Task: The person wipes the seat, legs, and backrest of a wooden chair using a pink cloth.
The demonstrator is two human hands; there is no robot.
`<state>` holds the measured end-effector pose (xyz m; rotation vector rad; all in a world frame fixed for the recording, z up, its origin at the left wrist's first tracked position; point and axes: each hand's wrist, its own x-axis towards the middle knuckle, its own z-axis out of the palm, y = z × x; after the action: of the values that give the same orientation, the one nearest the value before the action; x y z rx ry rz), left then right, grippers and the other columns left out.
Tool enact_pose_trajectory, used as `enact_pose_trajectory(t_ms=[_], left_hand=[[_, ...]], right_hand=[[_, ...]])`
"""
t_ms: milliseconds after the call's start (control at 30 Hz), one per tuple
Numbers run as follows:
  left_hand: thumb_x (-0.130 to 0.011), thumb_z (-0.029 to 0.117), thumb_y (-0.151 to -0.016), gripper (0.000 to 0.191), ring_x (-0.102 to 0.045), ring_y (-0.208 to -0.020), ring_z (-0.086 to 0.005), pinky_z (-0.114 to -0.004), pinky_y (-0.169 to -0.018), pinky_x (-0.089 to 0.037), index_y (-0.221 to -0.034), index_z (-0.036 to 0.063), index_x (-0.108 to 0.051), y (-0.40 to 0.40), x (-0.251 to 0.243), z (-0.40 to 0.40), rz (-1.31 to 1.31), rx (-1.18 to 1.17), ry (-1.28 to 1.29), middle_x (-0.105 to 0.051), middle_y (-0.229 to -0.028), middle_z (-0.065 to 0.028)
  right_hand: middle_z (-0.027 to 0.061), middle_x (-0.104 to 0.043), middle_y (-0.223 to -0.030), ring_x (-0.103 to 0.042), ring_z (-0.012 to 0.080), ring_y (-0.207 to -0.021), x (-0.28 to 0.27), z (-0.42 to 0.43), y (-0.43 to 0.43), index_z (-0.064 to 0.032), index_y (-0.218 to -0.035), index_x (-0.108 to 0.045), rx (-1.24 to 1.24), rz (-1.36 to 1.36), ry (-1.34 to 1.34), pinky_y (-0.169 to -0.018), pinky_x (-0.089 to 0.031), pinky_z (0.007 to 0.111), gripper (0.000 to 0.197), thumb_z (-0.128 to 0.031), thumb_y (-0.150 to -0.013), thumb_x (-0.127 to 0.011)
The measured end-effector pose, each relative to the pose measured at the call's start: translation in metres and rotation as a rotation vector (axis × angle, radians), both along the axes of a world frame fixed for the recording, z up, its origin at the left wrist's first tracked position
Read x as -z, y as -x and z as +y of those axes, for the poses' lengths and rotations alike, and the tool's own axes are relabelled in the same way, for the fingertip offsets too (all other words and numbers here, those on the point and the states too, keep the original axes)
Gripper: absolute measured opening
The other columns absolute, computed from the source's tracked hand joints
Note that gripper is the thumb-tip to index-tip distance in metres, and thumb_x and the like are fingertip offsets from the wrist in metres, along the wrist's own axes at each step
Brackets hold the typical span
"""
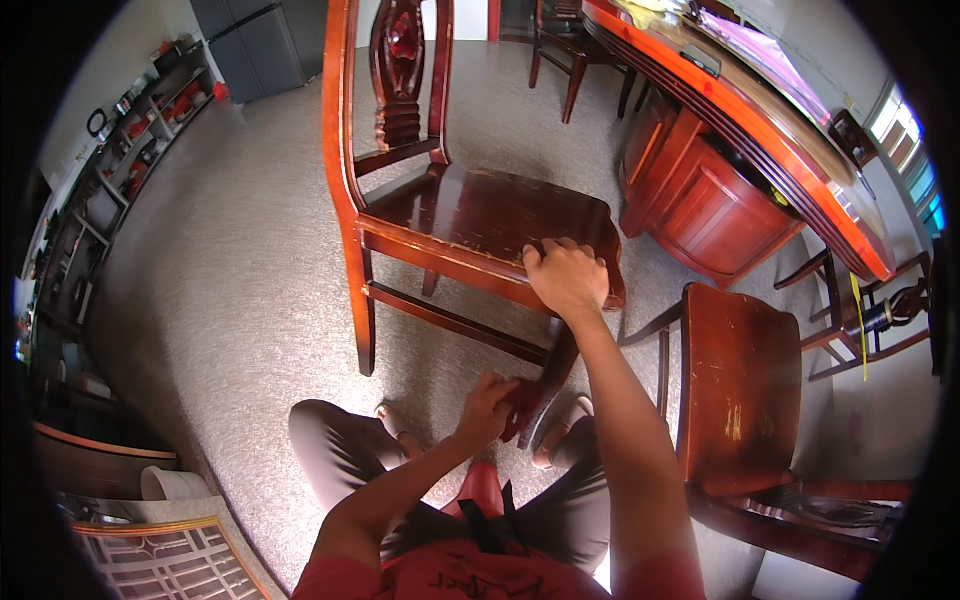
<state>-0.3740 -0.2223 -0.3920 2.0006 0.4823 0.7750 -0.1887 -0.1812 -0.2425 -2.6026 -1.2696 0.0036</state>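
Note:
A dark red-brown wooden chair (480,217) with a carved back stands in front of me, its seat edge scuffed. My right hand (568,277) grips the near front corner of its seat, fingers over the top. Lower down, my left hand (487,409) holds a dark red cloth (523,405) against the lower part of the chair's front leg (561,356). The cloth partly covers that leg, and my fingers hide some of the cloth.
A second wooden chair (739,390) with a worn seat is close on my right. Beyond it stands a large wooden table (720,202), a phone (701,61) on top. Low shelves (112,187) line the left wall. Between my legs is a red seat (481,484).

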Motion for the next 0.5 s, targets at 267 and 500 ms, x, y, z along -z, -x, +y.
enact_pose_trajectory(t_ms=[267, 500], left_hand=[[-0.061, 0.007, -0.067, 0.04, -0.049, -0.083, -0.0308, -0.037, -0.07, -0.044, -0.106, 0.0012, -0.056, -0.041, -0.019, 0.025, -0.016, -0.279, -0.382, -0.046, -0.098, -0.0141], [-0.061, 0.009, -0.066, 0.043, -0.049, -0.085, -0.0301, -0.038, -0.069, -0.045, -0.108, 0.0035, -0.054, -0.009, 0.001, 0.08, 0.167, -0.27, -0.529, -0.048, -0.098, -0.0125]], right_hand=[[0.0089, -0.057, -0.111, -0.052, 0.0303, -0.104, -0.011, -0.003, 0.007, -0.0121, -0.106, -0.06, 0.013, 0.012, 0.033, -0.088, -0.039, 0.047, 0.043, -0.042, -0.084, -0.037], [0.0069, -0.058, -0.109, -0.054, 0.0293, -0.101, -0.007, -0.005, 0.009, -0.0124, -0.103, -0.061, 0.006, -0.025, -0.004, -0.086, -0.041, 0.045, 0.041, -0.041, -0.084, -0.038]])
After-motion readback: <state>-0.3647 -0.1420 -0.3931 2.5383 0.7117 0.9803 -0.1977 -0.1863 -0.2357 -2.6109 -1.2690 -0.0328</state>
